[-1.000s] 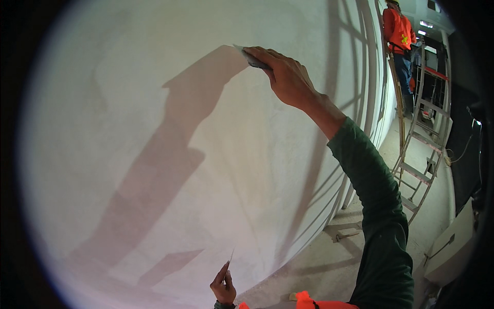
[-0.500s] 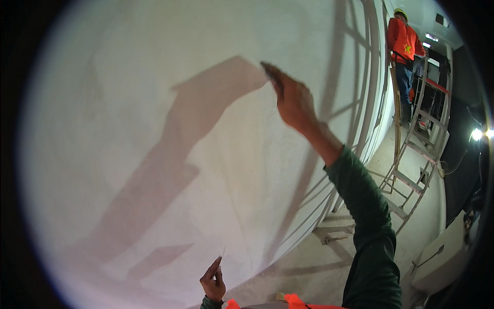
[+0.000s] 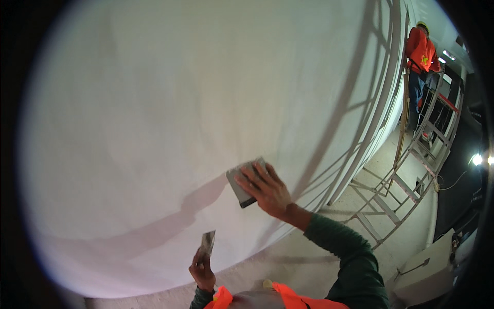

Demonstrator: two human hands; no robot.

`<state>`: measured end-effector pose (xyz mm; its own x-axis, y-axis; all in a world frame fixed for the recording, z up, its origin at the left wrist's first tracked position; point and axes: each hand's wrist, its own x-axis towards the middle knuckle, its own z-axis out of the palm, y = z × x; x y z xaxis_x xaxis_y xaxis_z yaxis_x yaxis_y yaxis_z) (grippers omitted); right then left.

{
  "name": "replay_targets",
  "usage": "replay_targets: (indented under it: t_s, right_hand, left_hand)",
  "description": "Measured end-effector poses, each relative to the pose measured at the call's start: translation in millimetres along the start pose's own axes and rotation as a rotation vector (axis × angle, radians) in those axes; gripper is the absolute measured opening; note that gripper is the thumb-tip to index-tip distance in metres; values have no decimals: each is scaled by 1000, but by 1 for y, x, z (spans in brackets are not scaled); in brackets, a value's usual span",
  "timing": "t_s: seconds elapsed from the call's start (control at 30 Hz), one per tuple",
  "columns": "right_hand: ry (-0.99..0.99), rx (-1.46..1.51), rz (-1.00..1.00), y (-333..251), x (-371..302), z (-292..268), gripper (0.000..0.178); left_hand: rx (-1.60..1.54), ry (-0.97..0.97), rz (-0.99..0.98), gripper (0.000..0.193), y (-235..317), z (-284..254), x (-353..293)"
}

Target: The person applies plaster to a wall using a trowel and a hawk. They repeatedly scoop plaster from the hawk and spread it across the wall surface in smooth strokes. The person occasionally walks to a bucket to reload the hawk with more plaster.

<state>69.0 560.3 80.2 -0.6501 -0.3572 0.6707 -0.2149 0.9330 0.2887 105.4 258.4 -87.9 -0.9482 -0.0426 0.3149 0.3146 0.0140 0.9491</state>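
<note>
In front of me stretches a pale, smooth wall (image 3: 154,118). My right hand (image 3: 271,191) is closed on a grey rectangular spreader (image 3: 236,191) with a dark lower edge, its fingers laid across the plate. That plate lies against or very near the wall; exact contact cannot be made out. Lower and to the left, my left hand (image 3: 203,273) pinches a small putty knife (image 3: 208,241), its metal blade pointing up and apart from the wall. The fingers hide its lower part.
A metal ladder (image 3: 406,188) leans at the right. Beyond it, a person in an orange vest (image 3: 423,51) and yellow helmet stands high up beside the wall. A bright lamp (image 3: 476,159) shines at the far right, above a pale box (image 3: 424,275) near the floor.
My right hand has come down the wall with the spreader, whose broad face now shows. The left hand has turned, so the putty knife's blade is visible instead of its thin edge.
</note>
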Motion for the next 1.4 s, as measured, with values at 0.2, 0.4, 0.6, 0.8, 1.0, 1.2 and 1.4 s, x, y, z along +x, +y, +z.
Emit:
replay_targets:
  t_s: [0.2, 0.4, 0.6, 0.8, 1.0, 1.2, 1.4]
  right_hand:
    - [164, 582, 643, -113, -90, 60, 58]
    - [536, 502, 1094, -146, -53, 102, 45]
    - [599, 278, 1273, -166, 40, 120, 72]
    - [629, 764, 1247, -227, 2, 127, 68]
    - [791, 1571, 1961, -128, -39, 118, 42]
    - [773, 1731, 1841, -97, 17, 52, 36]
    - [851, 1797, 1562, -65, 105, -34, 28]
  left_hand:
    - [-169, 19, -11, 33, -5, -19, -5]
    - [-42, -37, 28, 33, -2, -68, -9]
    - [15, -83, 23, 33, 0, -108, -4]
    - [-33, -67, -18, 32, -13, -117, 0]
    - [79, -66, -12, 35, -12, -126, 1]
    - [7, -21, -75, 37, -21, -129, 1]
    - [-186, 25, -73, 37, -37, -133, 2]
